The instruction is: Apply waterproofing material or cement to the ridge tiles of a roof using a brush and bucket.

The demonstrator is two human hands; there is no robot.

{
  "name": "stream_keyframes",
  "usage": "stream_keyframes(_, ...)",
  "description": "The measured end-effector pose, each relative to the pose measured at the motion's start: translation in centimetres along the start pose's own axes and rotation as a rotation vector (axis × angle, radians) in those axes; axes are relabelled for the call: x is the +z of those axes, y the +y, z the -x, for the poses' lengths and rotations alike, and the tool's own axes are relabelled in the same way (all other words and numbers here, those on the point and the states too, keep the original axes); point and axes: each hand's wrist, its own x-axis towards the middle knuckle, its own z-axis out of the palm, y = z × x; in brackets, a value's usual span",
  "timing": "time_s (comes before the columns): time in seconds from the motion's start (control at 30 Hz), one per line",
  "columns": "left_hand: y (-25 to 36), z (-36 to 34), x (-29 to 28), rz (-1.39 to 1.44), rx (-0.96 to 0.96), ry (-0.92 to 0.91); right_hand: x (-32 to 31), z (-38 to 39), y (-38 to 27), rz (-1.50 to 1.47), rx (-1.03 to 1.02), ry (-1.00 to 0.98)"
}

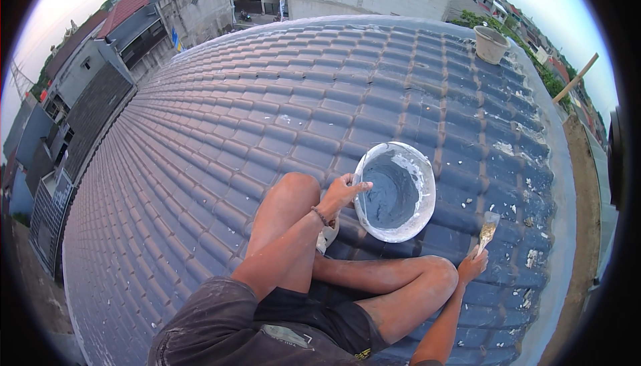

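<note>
In front of me a round white bucket (427,214) stands on the dark roof tiles, with thick blue-grey paste (387,196) inside and smears around its inner wall. My left hand (342,194) is closed on the bucket's near left rim, the thumb reaching over the edge. To the right of my bent knee, my right hand (473,266) grips the handle of a putty knife (489,230). Its flared, stained blade points away from me, just above or against the tiles; I cannot tell whether it touches. White crumbs (533,258) lie scattered to the right of the blade.
I sit on a sloping roof of glazed tiles (220,145). A pale cement edge (565,232) runs down the right side, with a drop beyond it. A whitish pot (492,44) stands at the far right corner, near a wooden post (575,79). Neighbouring houses surround the roof.
</note>
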Motion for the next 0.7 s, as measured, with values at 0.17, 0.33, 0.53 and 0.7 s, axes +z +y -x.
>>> stream_keyframes(0.17,-0.5,-0.5,-0.4,0.176,-0.055,-0.053,0.6,-1.4,-1.6,0.045,0.144,0.135)
stream_keyframes(0.33,-1.6,-1.0,0.1,0.100,0.031,0.023,0.4,-0.9,-2.5,0.228,0.142,0.146)
stream_keyframes(0.53,-1.1,-1.5,1.6,0.339,0.001,0.064,0.6,-0.8,-2.5,0.243,0.118,0.181)
stream_keyframes(0.7,-2.1,-2.8,2.5,0.511,-0.022,0.134,0.3,-0.7,-2.7,0.243,0.128,0.156)
